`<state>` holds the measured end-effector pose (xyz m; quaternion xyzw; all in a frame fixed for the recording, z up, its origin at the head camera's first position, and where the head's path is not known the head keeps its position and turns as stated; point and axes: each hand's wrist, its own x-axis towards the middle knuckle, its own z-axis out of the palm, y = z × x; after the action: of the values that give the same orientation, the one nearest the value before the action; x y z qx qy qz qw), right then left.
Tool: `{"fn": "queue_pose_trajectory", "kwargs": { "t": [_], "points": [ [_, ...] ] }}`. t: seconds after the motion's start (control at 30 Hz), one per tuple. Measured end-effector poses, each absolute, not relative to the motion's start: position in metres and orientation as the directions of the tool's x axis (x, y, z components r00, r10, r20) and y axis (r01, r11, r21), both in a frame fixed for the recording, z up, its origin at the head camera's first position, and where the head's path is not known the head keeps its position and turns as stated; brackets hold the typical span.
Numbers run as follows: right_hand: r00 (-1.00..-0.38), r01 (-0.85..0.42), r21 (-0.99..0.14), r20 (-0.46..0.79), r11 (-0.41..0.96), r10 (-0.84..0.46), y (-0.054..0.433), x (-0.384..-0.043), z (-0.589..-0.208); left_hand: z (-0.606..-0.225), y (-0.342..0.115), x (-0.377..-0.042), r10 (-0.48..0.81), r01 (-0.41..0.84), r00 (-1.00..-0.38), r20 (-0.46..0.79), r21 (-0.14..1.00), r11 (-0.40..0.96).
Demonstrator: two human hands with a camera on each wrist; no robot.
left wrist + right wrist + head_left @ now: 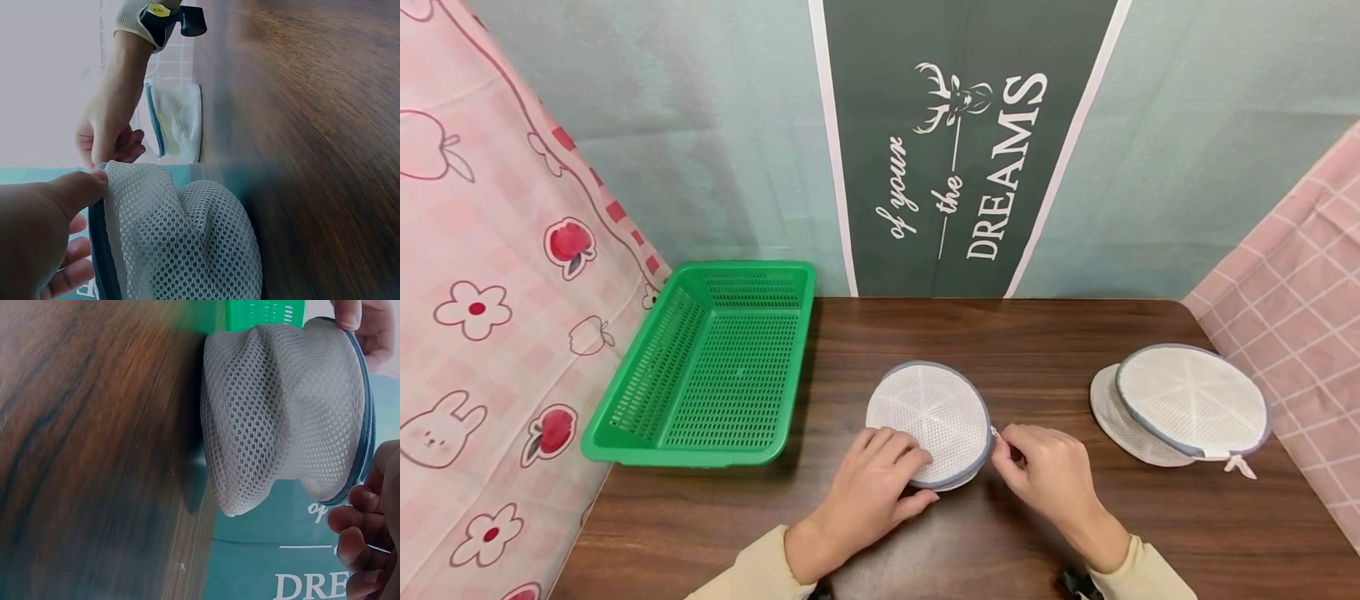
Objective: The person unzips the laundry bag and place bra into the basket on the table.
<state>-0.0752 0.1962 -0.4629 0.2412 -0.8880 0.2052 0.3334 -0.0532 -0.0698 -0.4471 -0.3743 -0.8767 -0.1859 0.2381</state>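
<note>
A round white mesh laundry bag with a blue-grey zippered rim stands on the table in front of me. My left hand grips its near left rim, thumb at the side and fingers over the mesh lid. At the right edge of the rim, my right hand pinches the small white zipper pull. In the left wrist view, the soft side wall of the mesh bag sags in folds. The right wrist view shows the zipper band running around the top.
A second white mesh laundry bag sits at the right, its lid tilted over its base and a white pull hanging from the rim. On the left stands a green plastic basket with slotted walls. Printed curtains border the wooden table.
</note>
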Motion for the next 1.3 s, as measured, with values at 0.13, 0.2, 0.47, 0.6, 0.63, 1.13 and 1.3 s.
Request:
{"fn": "queue_pose_trajectory", "kwargs": {
  "t": [0.13, 0.2, 0.47, 0.6, 0.63, 1.13, 1.3],
  "points": [
    [-0.675, -0.559, -0.216, 0.679, 0.800, -0.288, 0.195, -0.073, -0.463, -0.448, -0.069, -0.054, 0.576, 0.754, -0.585, 0.571, 0.120, 0.646],
    [-0.675, -0.560, -0.220, 0.680, 0.799, -0.286, 0.195, -0.072, -0.463, -0.448, -0.068, -0.055, 0.570, 0.757, -0.567, 0.595, 0.102, 0.645],
    [-0.628, -0.616, -0.214, 0.714, 0.758, -0.309, 0.187, -0.067, -0.462, -0.448, -0.067, -0.058, 0.549, 0.759, -0.530, 0.646, 0.074, 0.647],
    [-0.604, -0.647, -0.210, 0.728, 0.734, -0.324, 0.183, -0.065, -0.462, -0.448, -0.067, -0.058, 0.556, 0.760, -0.531, 0.640, 0.069, 0.646],
    [-0.595, -0.655, -0.208, 0.735, 0.727, -0.326, 0.183, -0.065, -0.463, -0.448, -0.067, -0.058, 0.556, 0.760, -0.531, 0.639, 0.069, 0.646],
    [-0.496, -0.765, -0.164, 0.767, 0.622, -0.408, 0.174, -0.063, -0.458, -0.448, -0.067, -0.060, 0.549, 0.754, -0.543, 0.636, 0.082, 0.651],
    [-0.462, -0.819, -0.153, 0.748, 0.553, -0.477, 0.172, -0.063, -0.459, -0.447, -0.067, -0.060, 0.553, 0.754, -0.543, 0.632, 0.078, 0.652]
  ]
}}
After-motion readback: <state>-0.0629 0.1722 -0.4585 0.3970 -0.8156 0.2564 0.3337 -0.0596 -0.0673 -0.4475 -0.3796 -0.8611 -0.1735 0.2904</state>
